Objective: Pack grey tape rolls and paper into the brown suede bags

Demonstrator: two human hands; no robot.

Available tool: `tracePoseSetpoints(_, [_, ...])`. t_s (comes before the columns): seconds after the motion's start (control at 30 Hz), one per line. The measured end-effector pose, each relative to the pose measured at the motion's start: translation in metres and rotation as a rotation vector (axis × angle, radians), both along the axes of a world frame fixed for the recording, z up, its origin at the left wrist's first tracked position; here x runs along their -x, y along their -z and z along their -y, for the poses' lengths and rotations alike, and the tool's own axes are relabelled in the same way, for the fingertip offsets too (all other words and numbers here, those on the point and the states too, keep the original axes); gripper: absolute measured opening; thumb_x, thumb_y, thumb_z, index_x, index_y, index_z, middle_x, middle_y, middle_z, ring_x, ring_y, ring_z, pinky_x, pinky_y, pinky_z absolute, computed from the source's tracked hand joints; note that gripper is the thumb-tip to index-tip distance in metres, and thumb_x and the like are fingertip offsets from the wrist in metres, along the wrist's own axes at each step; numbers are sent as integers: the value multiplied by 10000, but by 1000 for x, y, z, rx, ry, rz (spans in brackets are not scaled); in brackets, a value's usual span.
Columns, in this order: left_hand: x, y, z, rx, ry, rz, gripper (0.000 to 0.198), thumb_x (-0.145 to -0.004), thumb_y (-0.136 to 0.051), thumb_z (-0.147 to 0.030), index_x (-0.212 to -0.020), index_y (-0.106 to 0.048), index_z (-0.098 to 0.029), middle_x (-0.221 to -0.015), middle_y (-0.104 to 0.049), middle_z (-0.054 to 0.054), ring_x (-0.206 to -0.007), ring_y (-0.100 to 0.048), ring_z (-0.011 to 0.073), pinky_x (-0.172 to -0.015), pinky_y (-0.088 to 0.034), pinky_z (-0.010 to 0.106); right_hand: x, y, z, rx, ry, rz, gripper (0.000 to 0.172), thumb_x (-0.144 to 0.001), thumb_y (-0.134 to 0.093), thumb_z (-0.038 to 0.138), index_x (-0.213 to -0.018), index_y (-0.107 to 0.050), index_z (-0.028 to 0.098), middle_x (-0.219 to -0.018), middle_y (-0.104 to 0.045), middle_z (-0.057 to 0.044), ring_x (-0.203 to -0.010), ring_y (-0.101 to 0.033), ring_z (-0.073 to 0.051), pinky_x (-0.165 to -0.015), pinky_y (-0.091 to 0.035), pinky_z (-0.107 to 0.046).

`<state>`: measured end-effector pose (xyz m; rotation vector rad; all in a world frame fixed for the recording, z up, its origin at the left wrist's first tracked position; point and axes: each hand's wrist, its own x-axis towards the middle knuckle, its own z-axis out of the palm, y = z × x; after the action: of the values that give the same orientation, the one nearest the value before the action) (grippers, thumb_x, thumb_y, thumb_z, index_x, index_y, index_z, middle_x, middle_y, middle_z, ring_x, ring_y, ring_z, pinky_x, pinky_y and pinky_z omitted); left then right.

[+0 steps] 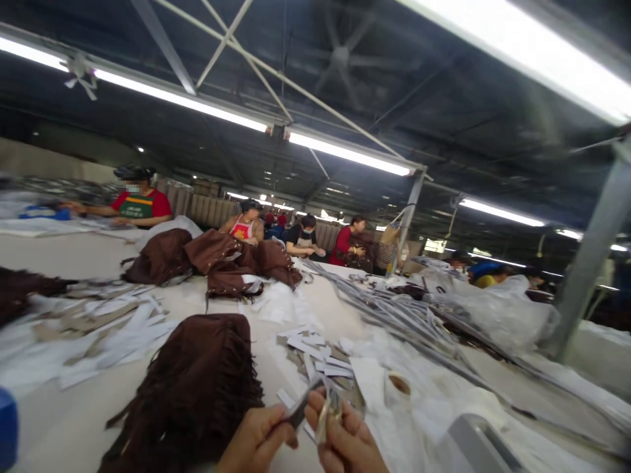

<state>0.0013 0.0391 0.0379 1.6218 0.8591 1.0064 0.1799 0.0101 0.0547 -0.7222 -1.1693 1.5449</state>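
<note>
Left hand [259, 439] grip pinched on strap [300, 412]; right hand [351, 437] grip pinched on shiny piece [323, 420]; both over worktop's [332, 305] near edge, fingertip hold likely suiting thin parts.

The bag [211, 368] lies on the table [335, 305], left of the roll [393, 397].

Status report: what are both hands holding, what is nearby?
Left hand: pinching dark strip. Right hand: gripping shiny piece, kind unclear. Brown fringed bag lies left; white strips just beyond.
</note>
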Motion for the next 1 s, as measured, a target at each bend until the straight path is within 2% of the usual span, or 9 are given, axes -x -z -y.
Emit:
tracePoseSetpoints(0.07, [-1,-1,-2,-90,12,-34,289,-846,-507,-307,-639,-658,-173,-700,-654,18,-741,-572,179,-722,-397,239,12,4,-10,-86,197,7,510,-665,-780,493,-1063,-615,219,-1023,-691,-113,-797,-640,-201,-413,-356,-190])
tracePoseSetpoints(0.17, [-4,-2,-4,-51,78,57,341,-850,-469,-383,-687,-647,-143,-676,-671,34,-690,-581,172,-693,-400,244,24,9,-19,-291,418,255,430,-763,-689,490,-1053,-645,176,-892,-713,-96,-505,-534,-119,-425,-403,-223])
tracePoseSetpoints(0.27, [-5,2,-6,38,150,169,420,-835,-478,-496,-748,-638,-117,-601,-656,38,-576,-550,150,-613,-381,239,26,19,-26,-583,560,615,365,-899,-508,462,-1102,-659,200,-711,-694,-34,-488,-552,-130,-505,-480,-238])
tracePoseSetpoints(0.4, [-2,9,-10,186,226,270,536,-780,-509,-628,-674,-609,-112,-566,-631,50,-496,-497,118,-539,-317,223,20,24,-40,-1195,488,1010,358,-981,-337,324,-1173,-625,233,-626,-688,-14,-559,-641,-159,-564,-518,-230])
tracePoseSetpoints(0.57, [5,8,-15,465,305,396,387,-630,-692,-501,-623,-633,-119,-556,-617,39,-556,-556,162,-585,-383,251,23,4,-50,-1727,354,1026,324,-977,-329,182,-1198,-558,126,-915,-752,-85,-929,-682,-145,-887,-512,-240])
tracePoseSetpoints(0.67, [9,2,-11,519,324,449,385,-681,-560,-484,-596,-645,-118,-571,-628,70,-631,-593,201,-640,-421,278,24,-1,-52,-1801,335,1068,331,-982,-293,142,-1117,-594,118,-1002,-743,-77,-1055,-632,-113,-1118,-295,-286])
tracePoseSetpoints(0.77, [12,-5,-7,571,388,483,404,-696,-462,-456,-556,-625,-115,-548,-612,90,-629,-610,208,-673,-440,287,22,6,-53,-1798,312,1100,368,-985,-254,117,-1087,-607,120,-1044,-733,-64,-1142,-581,-131,-1182,-110,-386])
tracePoseSetpoints(0.87, [13,-6,-7,653,436,501,344,-657,-484,-418,-556,-609,-113,-549,-601,88,-608,-608,191,-696,-460,289,19,18,-54,-1784,328,1091,374,-987,-253,116,-1109,-606,134,-1071,-726,-54,-1198,-539,-148,-1182,-41,-449])
tracePoseSetpoints(1.0, [10,3,-10,715,321,430,277,-594,-563,-371,-639,-612,-102,-594,-583,50,-545,-548,137,-616,-478,278,18,28,-53,-1819,380,1110,384,-991,-251,138,-1105,-617,156,-1092,-719,-38,-1194,-540,-147,-1179,3,-461])
